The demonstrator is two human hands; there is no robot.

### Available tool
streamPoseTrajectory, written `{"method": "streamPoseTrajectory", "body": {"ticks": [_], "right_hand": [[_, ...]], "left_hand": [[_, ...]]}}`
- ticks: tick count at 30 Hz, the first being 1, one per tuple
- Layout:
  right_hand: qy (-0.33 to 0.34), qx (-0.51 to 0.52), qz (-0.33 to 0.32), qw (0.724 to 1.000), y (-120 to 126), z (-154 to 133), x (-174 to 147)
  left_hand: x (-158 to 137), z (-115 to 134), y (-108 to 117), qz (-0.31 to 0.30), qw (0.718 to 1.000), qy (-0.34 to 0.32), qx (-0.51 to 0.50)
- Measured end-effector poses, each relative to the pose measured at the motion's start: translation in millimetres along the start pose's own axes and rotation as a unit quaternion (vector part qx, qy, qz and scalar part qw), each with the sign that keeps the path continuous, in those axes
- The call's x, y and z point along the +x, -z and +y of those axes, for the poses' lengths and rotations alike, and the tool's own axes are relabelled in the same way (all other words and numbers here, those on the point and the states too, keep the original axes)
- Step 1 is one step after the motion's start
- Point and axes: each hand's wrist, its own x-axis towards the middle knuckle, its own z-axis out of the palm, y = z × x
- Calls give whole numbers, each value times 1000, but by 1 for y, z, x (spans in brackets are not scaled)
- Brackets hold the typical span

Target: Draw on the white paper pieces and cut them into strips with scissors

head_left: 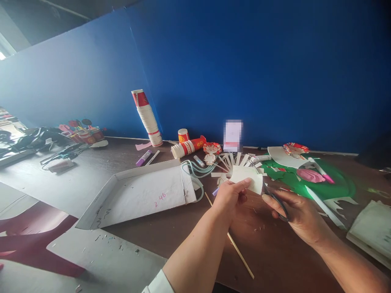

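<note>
My left hand (233, 194) pinches a pale piece of paper (242, 174) between thumb and fingers above the dark table. In my right hand (297, 213) is a pair of scissors (280, 205), its dark handles around my fingers. The blades reach up along the right edge of the paper; how far apart they are is hard to make out. Just behind the paper lies a fan of thin white paper strips (224, 162). A small paper figure with a red and white frilled head (211, 154) is near those strips.
A white cardboard box lid (137, 195) lies left of my hands. Stacked paper cups (148, 118) lean by the blue partition (244, 73), and more cups (189, 147) lie on their side. On the right sits a green disc (281, 175) with scraps. A wooden stick (241, 254) crosses the table.
</note>
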Motion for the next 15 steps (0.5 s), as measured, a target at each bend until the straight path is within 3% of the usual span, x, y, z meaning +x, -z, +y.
{"method": "streamPoseTrajectory", "body": {"ticks": [7,15], "right_hand": [[-3,15,-5,1000,0,2,1],[-5,11,-11,1000,0,0,1]], "left_hand": [[1,-2,2,23,997,-56,52],[1,-1,2,22,997,-52,59]]}}
